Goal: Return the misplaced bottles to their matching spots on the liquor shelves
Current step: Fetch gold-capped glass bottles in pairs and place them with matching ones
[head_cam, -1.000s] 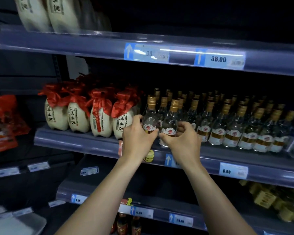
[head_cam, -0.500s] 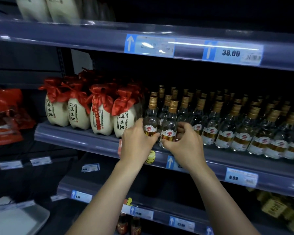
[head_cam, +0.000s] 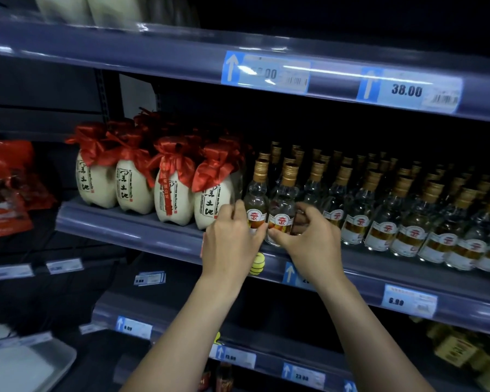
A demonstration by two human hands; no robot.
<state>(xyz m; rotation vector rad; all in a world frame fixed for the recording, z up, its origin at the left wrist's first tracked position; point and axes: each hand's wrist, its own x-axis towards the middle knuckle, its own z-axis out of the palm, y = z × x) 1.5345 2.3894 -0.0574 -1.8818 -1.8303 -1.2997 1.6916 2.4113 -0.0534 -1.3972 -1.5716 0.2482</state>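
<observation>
entry, grip: left hand [head_cam: 232,244] is wrapping thumb and curled fingers round the lower body of a small clear glass bottle [head_cam: 256,199] with a gold screw cap and a red-and-white label. right hand [head_cam: 313,244] is pinching a second small clear glass bottle [head_cam: 283,198] of the same kind, thumb on the label front and fingers curling behind it. the two bottles are standing upright and touching each other.

position: both are sitting at the front edge of the grey-violet plastic middle shelf [head_cam: 125,230], at the left end of a long row of matching gold-capped clear bottles [head_cam: 408,224]. just to their left, cream ceramic jars with red cloth tops [head_cam: 130,190] are filling the other half of the shelf.

progress (judgement): the pair is looking placed in its proper row, bases apparently down, though the hands are hiding them. what is remaining here is squaring the labels and letting go.

not determinable: whether other misplaced bottles are waiting elsewhere. a grey metal tray [head_cam: 48,360] is showing at lower left, with its contents unclear.
</observation>
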